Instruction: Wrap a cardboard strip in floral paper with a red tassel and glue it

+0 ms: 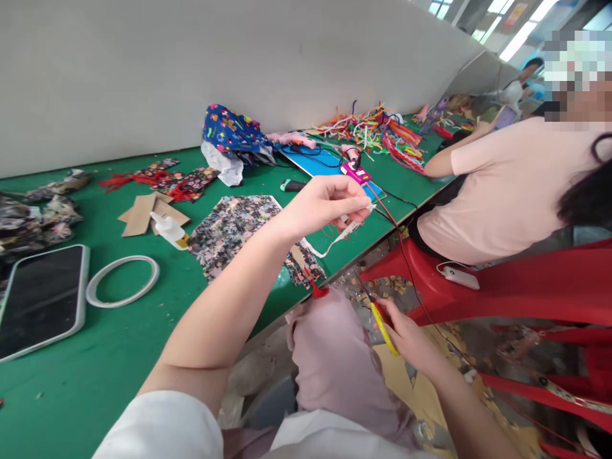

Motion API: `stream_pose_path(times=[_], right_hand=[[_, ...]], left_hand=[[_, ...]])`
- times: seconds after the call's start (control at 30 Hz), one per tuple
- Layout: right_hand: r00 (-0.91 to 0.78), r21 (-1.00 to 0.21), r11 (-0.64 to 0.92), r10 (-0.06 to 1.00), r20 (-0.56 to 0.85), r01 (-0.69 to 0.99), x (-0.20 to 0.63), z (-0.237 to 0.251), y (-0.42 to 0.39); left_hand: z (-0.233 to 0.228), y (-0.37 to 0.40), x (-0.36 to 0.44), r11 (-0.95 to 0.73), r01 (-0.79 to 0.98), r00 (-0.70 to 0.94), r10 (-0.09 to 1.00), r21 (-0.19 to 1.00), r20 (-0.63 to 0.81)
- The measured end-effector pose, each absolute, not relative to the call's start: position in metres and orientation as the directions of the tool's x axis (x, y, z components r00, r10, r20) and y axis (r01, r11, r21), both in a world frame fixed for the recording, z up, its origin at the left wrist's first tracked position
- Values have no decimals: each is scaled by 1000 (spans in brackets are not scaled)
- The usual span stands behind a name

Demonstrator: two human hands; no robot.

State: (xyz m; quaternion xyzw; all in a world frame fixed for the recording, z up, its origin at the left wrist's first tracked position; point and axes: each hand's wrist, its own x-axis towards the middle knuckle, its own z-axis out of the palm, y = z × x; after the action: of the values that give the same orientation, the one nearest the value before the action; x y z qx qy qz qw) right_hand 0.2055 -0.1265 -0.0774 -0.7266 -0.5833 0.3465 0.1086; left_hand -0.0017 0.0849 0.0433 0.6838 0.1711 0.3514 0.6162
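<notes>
The phone (41, 299) at nine o'clock is cut off by the left edge. The right hand (406, 338) closes on yellow-handled scissors (382, 325), whose blades are hidden behind the knee. What the left hand (329, 204) pinches is too thin to tell. At two o'clock, the co-worker (507, 185) runs off the frame, hands unseen, face blurred.

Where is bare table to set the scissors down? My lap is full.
Bare green lies near the edge, between the ring and the floral cloth, and before the phone. The far strip is crowded: tassels, cardboard, glue bottle, blue bag.
</notes>
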Motion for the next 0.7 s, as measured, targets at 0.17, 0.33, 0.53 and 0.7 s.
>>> stream_pose_path(times=[0.17, 0.33, 0.53, 0.7], right_hand=[[55, -454, -204, 946, -321, 867, 198, -75, -122], [89, -351, -193, 952, -291, 916, 183, -68, -104], [125, -295, -210, 952, -281, 932, 161, -58, -78], [68, -279, -144, 962, -266, 950, 148, -51, -57]], left_hand=[[43, 83, 0, -216, -214, 678, 669, 953, 303], [42, 80, 1, -191, -275, 673, 662, 942, 331], [44, 78, 2, -217, -304, 636, 679, 927, 368], [48, 77, 2, -235, -271, 590, 726, 933, 354]])
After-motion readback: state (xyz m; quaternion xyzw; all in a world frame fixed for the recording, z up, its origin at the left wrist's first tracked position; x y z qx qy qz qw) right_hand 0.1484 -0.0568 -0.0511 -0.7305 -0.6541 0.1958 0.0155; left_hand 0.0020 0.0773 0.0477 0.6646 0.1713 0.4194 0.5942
